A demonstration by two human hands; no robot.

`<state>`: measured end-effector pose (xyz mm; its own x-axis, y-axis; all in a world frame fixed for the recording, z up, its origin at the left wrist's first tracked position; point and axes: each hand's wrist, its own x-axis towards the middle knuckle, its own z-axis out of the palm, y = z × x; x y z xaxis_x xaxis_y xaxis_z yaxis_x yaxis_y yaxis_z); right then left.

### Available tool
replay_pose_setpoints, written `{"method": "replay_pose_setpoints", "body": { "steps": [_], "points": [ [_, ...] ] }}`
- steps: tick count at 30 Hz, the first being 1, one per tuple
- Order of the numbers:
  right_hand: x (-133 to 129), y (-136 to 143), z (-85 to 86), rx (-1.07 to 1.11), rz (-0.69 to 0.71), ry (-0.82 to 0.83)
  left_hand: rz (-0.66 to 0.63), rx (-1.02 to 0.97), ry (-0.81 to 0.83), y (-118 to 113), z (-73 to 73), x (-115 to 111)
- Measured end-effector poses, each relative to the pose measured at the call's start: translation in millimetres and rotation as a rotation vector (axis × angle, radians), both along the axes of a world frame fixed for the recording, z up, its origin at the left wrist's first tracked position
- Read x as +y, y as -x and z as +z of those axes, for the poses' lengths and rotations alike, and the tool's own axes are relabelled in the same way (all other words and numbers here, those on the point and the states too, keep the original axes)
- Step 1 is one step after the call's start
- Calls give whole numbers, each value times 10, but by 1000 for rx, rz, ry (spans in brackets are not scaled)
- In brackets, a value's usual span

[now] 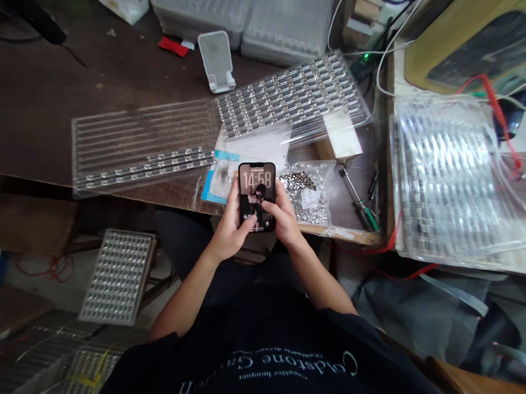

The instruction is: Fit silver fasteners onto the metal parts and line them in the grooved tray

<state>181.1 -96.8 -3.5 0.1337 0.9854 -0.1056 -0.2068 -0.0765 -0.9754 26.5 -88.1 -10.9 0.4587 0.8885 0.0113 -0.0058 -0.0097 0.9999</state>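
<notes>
A smartphone (257,191) is held upright in both hands over the table's front edge, its lit screen reading 14:58. My left hand (234,227) wraps its left side, the thumb over the lower screen. On the other side my right hand (285,216) grips the edge, its thumb on the glass near the middle. Just right of the phone lies a clear bag of small metal parts (313,192). Beyond it are a clear tray with a few rows of metal connectors (142,141) and a tilted tray filled with them (289,97).
A white phone stand (217,59) stands behind the trays. A green-handled screwdriver (361,201) lies right of the bag, below a small white box (342,135). Stacked clear trays (449,177) sit at the right. Another filled tray (118,276) rests low at the left.
</notes>
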Motion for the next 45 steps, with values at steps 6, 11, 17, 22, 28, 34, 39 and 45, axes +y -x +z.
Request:
{"method": "replay_pose_setpoints", "body": {
  "steps": [6,11,17,22,28,34,39,45],
  "points": [
    [-7,-18,-19,11,25,-32,1,-40,6,-20,35,-7],
    [-5,-20,-10,2,36,-14,-16,-42,14,-13,45,-5],
    [-2,-10,9,21,30,-23,-38,-34,-14,3,-2,7],
    [3,-2,-4,19,29,-12,-54,-53,-11,14,-58,7],
    [10,-9,-2,1,30,-25,-60,-85,-7,8,-64,1],
    [12,-12,-14,-20,42,-22,-53,-100,-20,10,-72,2],
    [11,-8,-10,-8,38,-24,-59,-131,-25,12,-76,11],
    [10,-13,-7,61,44,-25,-71,-163,-6,8,-53,12]
  ]
}}
